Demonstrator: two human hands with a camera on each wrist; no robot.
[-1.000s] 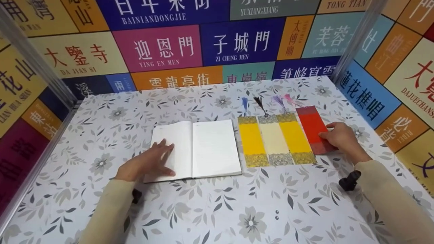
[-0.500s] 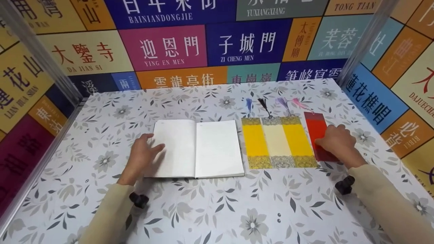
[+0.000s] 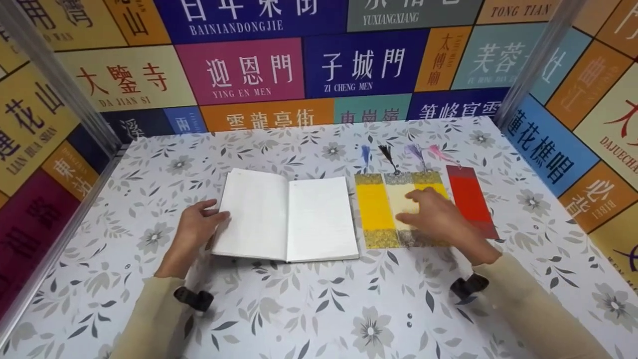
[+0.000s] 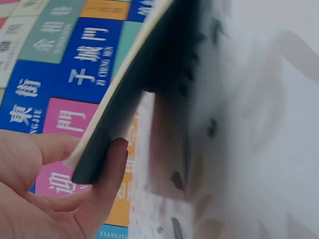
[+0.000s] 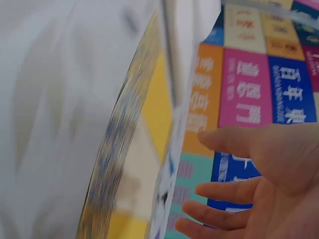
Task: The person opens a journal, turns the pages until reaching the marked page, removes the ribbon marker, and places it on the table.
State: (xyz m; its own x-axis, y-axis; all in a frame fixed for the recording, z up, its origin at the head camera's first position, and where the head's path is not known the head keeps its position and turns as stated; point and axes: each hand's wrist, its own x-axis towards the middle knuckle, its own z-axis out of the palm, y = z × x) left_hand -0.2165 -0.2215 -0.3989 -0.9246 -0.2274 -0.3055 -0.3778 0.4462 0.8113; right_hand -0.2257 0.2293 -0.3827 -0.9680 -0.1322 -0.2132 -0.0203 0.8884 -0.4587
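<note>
An open notebook with white pages lies on the table, its left half slightly raised at the outer edge. My left hand pinches that edge; in the left wrist view the thumb and a finger hold the dark cover between them. Right of the notebook are flat tasselled bookmarks: a yellow one, a cream one, another yellow one and a red one. Over the cream and second yellow bookmarks hovers my right hand, fingers spread, holding nothing; it partly covers both.
The table has a white cloth with grey flowers and leaves. Panels with large lettering stand behind it and on both sides. Coloured tassels stretch toward the back from the bookmarks' far ends.
My right hand has let go of the red bookmark and moved left over the middle ones. My left hand has gone from resting on the page to gripping the notebook's left edge, now lifted a little.
</note>
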